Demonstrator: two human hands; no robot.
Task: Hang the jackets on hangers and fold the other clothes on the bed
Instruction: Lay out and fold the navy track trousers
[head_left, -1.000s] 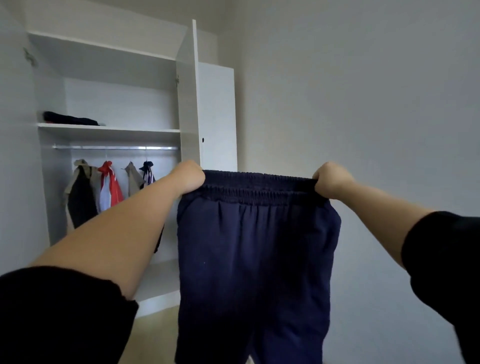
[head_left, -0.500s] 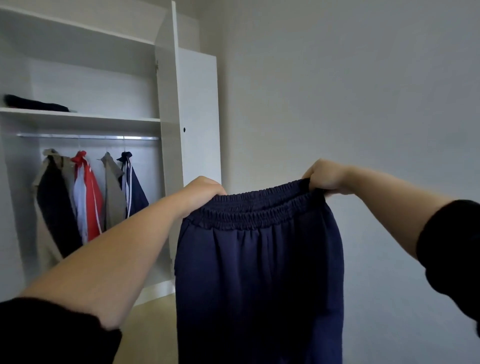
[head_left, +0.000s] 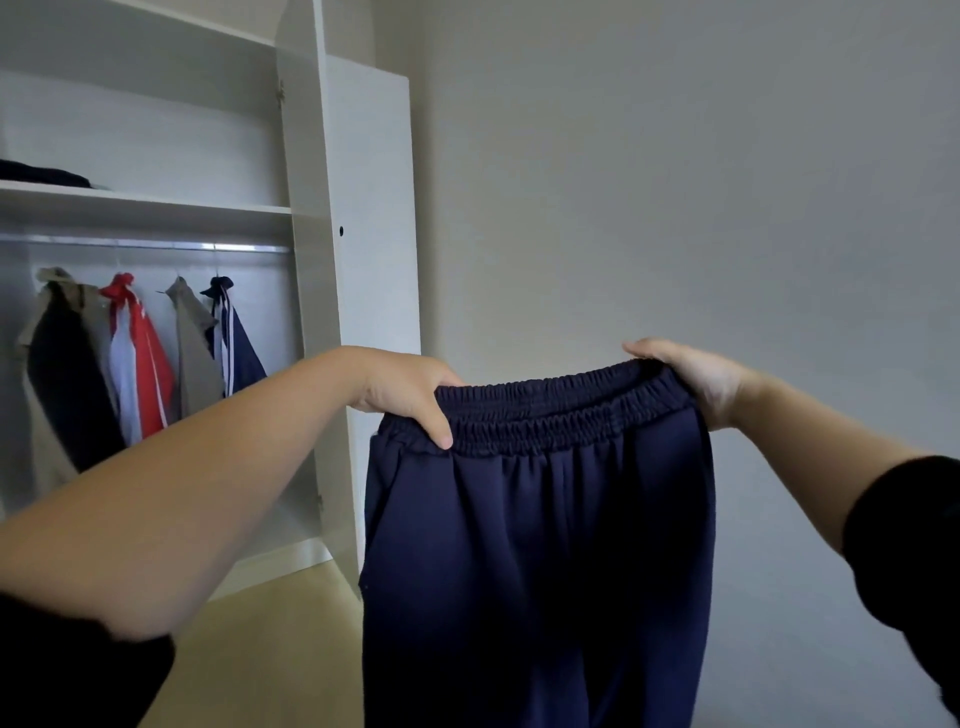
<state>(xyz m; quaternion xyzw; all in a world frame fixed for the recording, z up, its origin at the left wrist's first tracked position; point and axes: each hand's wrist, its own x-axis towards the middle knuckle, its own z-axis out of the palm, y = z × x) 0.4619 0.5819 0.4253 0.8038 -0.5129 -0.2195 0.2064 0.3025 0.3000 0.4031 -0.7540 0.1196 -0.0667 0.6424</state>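
Observation:
Dark navy trousers (head_left: 540, 561) with an elastic waistband hang in the air in front of me, legs dropping out of view below. My left hand (head_left: 402, 392) grips the waistband's left end, thumb over the front. My right hand (head_left: 691, 371) grips the right end, fingers curled over the top edge. The bed is out of view.
An open white wardrobe (head_left: 332, 291) stands at the left. Several jackets (head_left: 135, 358) hang on its rail. A dark folded garment (head_left: 44, 174) lies on the shelf above. A plain grey wall fills the right, and pale floor (head_left: 270, 649) shows below the wardrobe.
The trousers and both hands have come lower and nearer to me, and the waistband has tilted so its opening shows. My view has swung a little to the left.

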